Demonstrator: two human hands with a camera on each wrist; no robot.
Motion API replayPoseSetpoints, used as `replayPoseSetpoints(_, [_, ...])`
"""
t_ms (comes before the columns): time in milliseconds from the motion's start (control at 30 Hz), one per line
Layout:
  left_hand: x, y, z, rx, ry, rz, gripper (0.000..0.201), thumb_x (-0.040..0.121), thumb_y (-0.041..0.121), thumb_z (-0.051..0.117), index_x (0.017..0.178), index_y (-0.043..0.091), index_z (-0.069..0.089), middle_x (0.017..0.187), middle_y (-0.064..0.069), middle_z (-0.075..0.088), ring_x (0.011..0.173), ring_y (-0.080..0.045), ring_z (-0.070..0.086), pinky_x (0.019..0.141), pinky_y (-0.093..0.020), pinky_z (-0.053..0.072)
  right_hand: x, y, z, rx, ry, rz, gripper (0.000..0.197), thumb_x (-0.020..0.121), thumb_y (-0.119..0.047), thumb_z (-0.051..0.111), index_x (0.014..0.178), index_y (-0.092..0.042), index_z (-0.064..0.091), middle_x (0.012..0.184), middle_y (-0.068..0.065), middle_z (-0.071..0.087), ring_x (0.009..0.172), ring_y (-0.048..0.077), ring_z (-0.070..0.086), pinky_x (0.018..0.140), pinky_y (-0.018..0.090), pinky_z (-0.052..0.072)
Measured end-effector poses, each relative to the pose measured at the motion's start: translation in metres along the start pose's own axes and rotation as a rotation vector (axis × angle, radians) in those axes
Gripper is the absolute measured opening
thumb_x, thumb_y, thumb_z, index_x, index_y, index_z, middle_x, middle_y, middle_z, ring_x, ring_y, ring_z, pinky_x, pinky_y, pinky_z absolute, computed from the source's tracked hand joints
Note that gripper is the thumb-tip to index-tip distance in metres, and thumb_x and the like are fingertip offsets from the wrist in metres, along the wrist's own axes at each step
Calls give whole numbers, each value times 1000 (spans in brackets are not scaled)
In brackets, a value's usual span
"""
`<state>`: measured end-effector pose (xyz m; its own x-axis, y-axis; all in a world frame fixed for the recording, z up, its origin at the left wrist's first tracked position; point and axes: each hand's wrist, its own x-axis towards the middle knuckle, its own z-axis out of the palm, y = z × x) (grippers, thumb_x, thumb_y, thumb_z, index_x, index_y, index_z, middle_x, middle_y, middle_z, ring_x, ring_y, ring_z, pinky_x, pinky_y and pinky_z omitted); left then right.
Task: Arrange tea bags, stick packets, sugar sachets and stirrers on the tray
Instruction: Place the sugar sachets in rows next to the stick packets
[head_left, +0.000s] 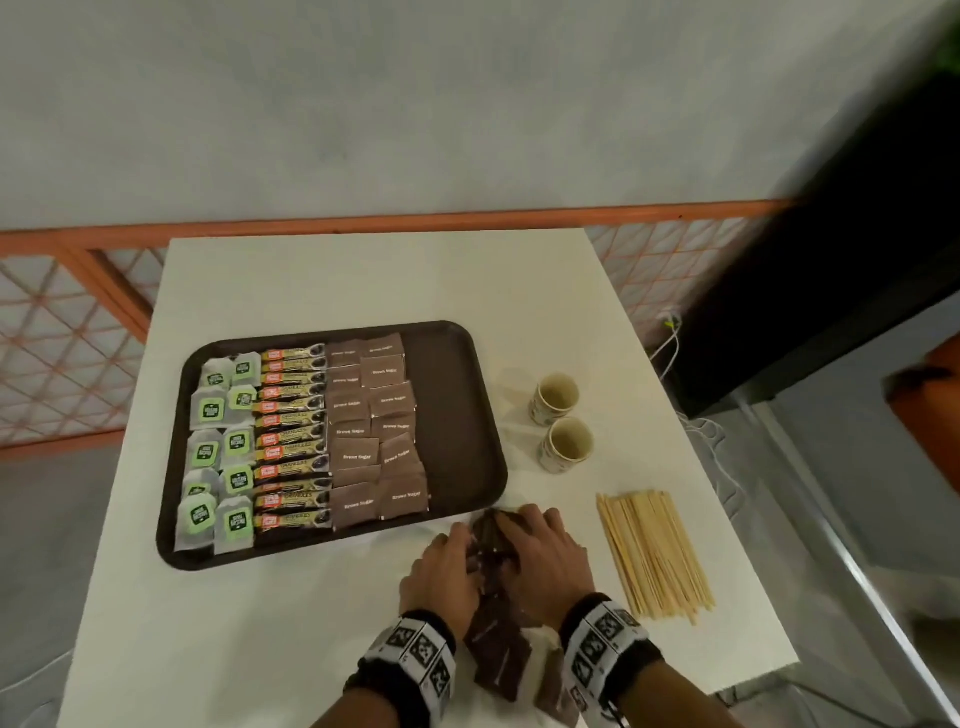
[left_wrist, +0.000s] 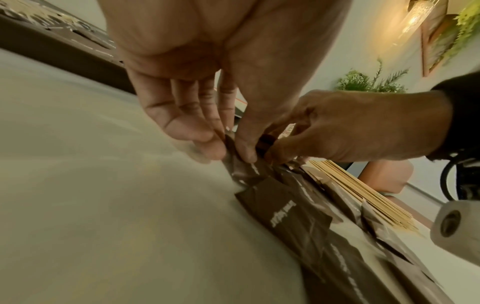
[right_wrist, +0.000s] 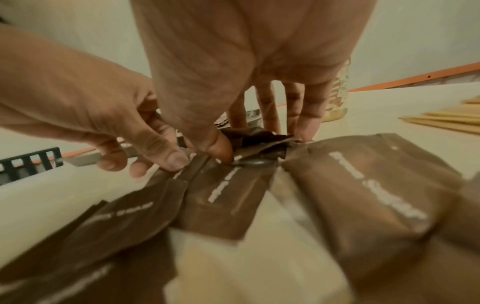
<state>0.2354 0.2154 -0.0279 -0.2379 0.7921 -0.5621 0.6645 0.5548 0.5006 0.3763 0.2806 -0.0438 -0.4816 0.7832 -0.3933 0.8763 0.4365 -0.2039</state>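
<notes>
A dark brown tray (head_left: 457, 415) holds tea bags (head_left: 221, 452) on the left, then stick packets (head_left: 293, 441), then two columns of brown sugar sachets (head_left: 376, 431). Its right strip is bare. A loose pile of brown sugar sachets (head_left: 498, 649) lies on the white table near the front edge. My left hand (head_left: 462, 538) and right hand (head_left: 530, 522) meet at the pile's far end. The left hand (left_wrist: 228, 148) pinches a sachet edge between thumb and fingers. The right hand (right_wrist: 259, 142) pinches crumpled sachets (right_wrist: 223, 197) from the other side. Wooden stirrers (head_left: 654, 556) lie to the right.
Two paper cups (head_left: 556, 397) (head_left: 567, 444) stand between the tray and the stirrers. The table's right edge (head_left: 727, 493) runs just past the stirrers. An orange lattice fence (head_left: 67, 332) stands behind the table, and cables (head_left: 670, 338) hang at the far right.
</notes>
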Motion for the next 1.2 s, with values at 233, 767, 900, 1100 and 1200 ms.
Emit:
replayPoseSetpoints(233, [2,-12,-13,-90,54,6,45,90,31,59,132,36,43,124,2,63,115,-25,57,94,-43,47,7,21,-21,352,30,127,39,89,-41,54,128,-33,55,117,-12,47,111,14,51,92,26,43])
replayPoseSetpoints(767, [14,12,-2,-34,36,-75,52,83,35,70,126,21,46,134,-4,38,117,-31,56,97,-43,45,40,6,-29,380,-164,177,47,69,-30,80,107,-32,52,110,-3,51,94,13,52,66,15,36])
replayPoseSetpoints(900, [15,10,1,-72,46,-51,43,84,34,67,121,21,48,131,-3,49,117,-29,57,96,-40,45,42,11,-35,422,-162,144,43,75,-21,77,112,-28,57,112,-2,58,95,14,57,67,16,43])
replayPoseSetpoints(1100, [13,8,1,-157,52,45,34,82,24,65,114,30,56,118,3,65,108,-24,62,90,-35,50,39,7,-40,404,-168,77,30,74,-20,79,97,-28,62,98,-6,55,85,10,58,70,20,49])
replayPoseSetpoints(1200, [11,8,-1,-165,57,96,26,83,19,65,109,24,62,112,2,64,104,-21,61,88,-30,49,34,9,-43,438,-156,63,23,74,-18,80,88,-25,62,97,-6,56,81,8,59,60,12,42])
